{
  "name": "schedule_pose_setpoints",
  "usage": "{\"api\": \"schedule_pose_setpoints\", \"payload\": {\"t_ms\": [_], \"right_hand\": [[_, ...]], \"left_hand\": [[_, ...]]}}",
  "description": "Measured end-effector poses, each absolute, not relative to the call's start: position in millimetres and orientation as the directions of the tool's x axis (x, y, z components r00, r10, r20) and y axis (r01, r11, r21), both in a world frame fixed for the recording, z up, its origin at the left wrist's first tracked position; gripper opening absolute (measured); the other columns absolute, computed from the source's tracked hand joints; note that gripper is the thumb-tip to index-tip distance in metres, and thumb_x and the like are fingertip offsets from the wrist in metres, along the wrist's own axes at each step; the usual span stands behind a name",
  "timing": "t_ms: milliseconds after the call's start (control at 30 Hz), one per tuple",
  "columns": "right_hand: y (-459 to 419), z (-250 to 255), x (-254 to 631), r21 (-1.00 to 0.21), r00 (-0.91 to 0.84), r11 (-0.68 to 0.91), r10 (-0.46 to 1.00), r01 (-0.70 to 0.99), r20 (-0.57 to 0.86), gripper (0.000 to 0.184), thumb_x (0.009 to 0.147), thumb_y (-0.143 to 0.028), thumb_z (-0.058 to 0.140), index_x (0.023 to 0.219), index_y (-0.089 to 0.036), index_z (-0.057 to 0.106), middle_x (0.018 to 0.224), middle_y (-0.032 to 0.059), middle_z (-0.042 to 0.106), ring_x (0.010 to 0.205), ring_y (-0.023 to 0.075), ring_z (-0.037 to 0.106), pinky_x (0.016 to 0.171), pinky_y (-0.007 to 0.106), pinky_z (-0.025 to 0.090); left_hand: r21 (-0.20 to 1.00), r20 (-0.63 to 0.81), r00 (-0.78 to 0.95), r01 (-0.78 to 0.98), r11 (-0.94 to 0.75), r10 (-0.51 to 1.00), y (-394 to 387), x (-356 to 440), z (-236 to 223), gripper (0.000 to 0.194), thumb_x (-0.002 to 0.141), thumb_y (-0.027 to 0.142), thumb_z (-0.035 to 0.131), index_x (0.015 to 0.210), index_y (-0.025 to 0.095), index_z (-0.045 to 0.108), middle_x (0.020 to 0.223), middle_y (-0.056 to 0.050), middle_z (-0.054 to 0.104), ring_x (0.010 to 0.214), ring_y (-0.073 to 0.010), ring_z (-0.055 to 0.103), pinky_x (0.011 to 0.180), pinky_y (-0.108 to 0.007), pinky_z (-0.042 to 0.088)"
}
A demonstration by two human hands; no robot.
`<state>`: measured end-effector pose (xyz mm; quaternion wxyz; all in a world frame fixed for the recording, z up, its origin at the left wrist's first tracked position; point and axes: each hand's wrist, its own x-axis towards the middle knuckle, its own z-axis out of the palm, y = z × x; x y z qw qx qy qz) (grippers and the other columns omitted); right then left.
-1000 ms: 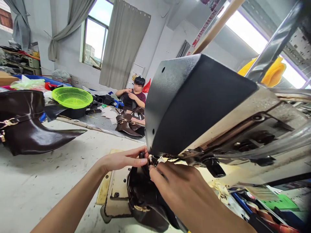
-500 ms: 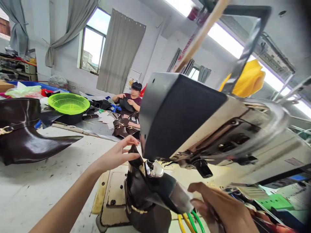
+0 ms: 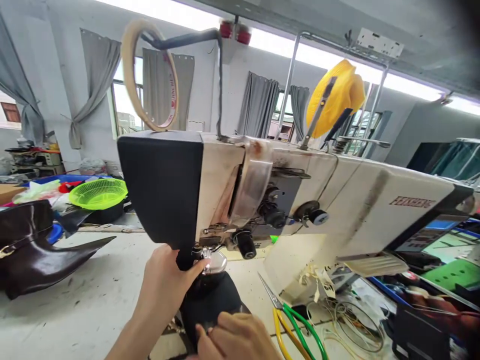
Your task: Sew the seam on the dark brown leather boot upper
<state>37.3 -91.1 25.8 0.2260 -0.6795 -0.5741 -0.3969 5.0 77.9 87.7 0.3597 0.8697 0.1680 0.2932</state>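
A dark brown leather boot upper (image 3: 210,300) sits under the needle area of a white sewing machine (image 3: 300,195). My left hand (image 3: 165,285) is closed around the upper's left side, thumb up by the shiny presser wheel (image 3: 213,260). My right hand (image 3: 232,340) shows at the bottom edge, fingers curled and pinching the leather's near edge.
A finished brown pointed boot (image 3: 41,250) lies on the white table (image 3: 75,300) at left, a green basket (image 3: 98,193) behind it. Scissors with yellow and green handles (image 3: 292,325) lie right of the upper. Thread scraps, wires and boxes crowd the right. A yellow thread cone (image 3: 335,100) stands on top.
The view has swung up and right, now showing the machine's front. My left hand closed on the upper; my right hand came back from the lower right to grip the leather's near edge.
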Motion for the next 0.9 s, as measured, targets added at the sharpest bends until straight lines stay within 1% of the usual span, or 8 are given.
{"api": "schedule_pose_setpoints", "payload": {"t_ms": [133,200,300,367,467,600,800,900], "right_hand": [[-115.3,53.1,52.4,-0.410,0.285,-0.012,0.737,0.912,0.613,0.057,0.108,-0.048,0.034,0.070,-0.023,0.068,0.056,-0.0025,0.068,0.047,0.0103,0.060,0.048,0.022,0.038],[-124.0,63.3,56.6,-0.719,0.490,-0.060,0.770,0.692,0.408,0.057,0.106,-0.055,0.034,0.083,-0.023,0.075,0.074,0.0015,0.076,0.055,0.0125,0.064,0.054,0.023,0.044],[-127.2,66.3,61.3,-0.927,0.702,-0.132,0.692,0.352,0.168,0.059,0.098,-0.069,0.044,0.095,-0.019,0.075,0.080,0.0048,0.076,0.043,0.0095,0.048,0.044,0.023,0.034],[-125.3,66.1,63.5,-0.949,0.725,-0.116,0.674,0.294,0.142,0.060,0.095,-0.071,0.047,0.096,-0.017,0.073,0.079,0.0044,0.074,0.040,0.0069,0.039,0.042,0.022,0.029],[-121.1,71.6,62.3,-0.891,0.703,-0.122,0.665,0.436,0.253,0.053,0.099,-0.064,0.049,0.081,-0.018,0.071,0.075,0.0020,0.070,0.050,0.0100,0.049,0.051,0.023,0.039],[-117.7,80.0,54.0,-0.804,0.671,-0.145,0.646,0.577,0.365,0.048,0.102,-0.053,0.049,0.073,-0.019,0.066,0.068,-0.0006,0.063,0.069,0.0161,0.061,0.069,0.025,0.046],[-120.6,74.7,48.0,-0.787,0.644,-0.116,0.652,0.605,0.400,0.045,0.103,-0.051,0.048,0.076,-0.019,0.064,0.068,-0.0010,0.064,0.064,0.0147,0.061,0.064,0.022,0.044],[-121.0,79.1,46.2,-0.789,0.660,-0.107,0.622,0.605,0.421,0.047,0.102,-0.053,0.048,0.073,-0.020,0.062,0.067,-0.0008,0.064,0.063,0.0151,0.061,0.064,0.022,0.045]], "left_hand": [[0.756,0.380,0.838,-0.036,-0.654,0.392,94.6,12.1,89.3,0.034,0.081,0.054,0.067,0.089,0.022,0.074,0.090,-0.004,0.076,0.090,-0.0285,0.069,0.078,-0.037,0.054],[0.773,0.385,0.846,-0.076,-0.630,0.369,103.9,9.1,92.1,0.037,0.080,0.057,0.069,0.082,0.021,0.074,0.079,-0.002,0.074,0.078,-0.0239,0.068,0.068,-0.031,0.053],[0.776,0.468,0.737,-0.079,-0.625,0.488,106.1,-7.8,93.0,0.037,0.080,0.058,0.072,0.077,0.022,0.071,0.075,0.000,0.068,0.074,-0.0198,0.062,0.066,-0.028,0.049],[0.770,0.533,0.615,-0.068,-0.635,0.581,95.6,-23.0,90.5,0.032,0.082,0.056,0.072,0.077,0.025,0.071,0.070,0.002,0.058,0.069,-0.0168,0.055,0.064,-0.028,0.044],[0.658,0.700,0.443,-0.097,-0.747,0.559,66.2,-35.6,88.2,0.016,0.088,0.045,0.069,0.089,0.031,0.076,0.064,0.003,0.044,0.063,-0.0159,0.046,0.061,-0.028,0.038],[0.424,0.882,0.268,-0.090,-0.901,0.388,31.1,-20.2,98.3,0.011,0.093,0.034,0.067,0.100,0.029,0.074,0.065,0.004,0.058,0.062,-0.0158,0.050,0.068,-0.032,0.039],[0.403,0.903,0.203,-0.087,-0.911,0.380,19.3,0.7,108.9,0.010,0.096,0.028,0.062,0.089,0.028,0.070,0.065,0.003,0.064,0.060,-0.0160,0.058,0.072,-0.037,0.036],[0.416,0.899,0.223,-0.167,-0.894,0.377,15.1,-10.0,103.3,0.012,0.099,0.023,0.053,0.094,0.026,0.064,0.083,-0.001,0.068,0.071,-0.0157,0.064,0.070,-0.031,0.045]]}}
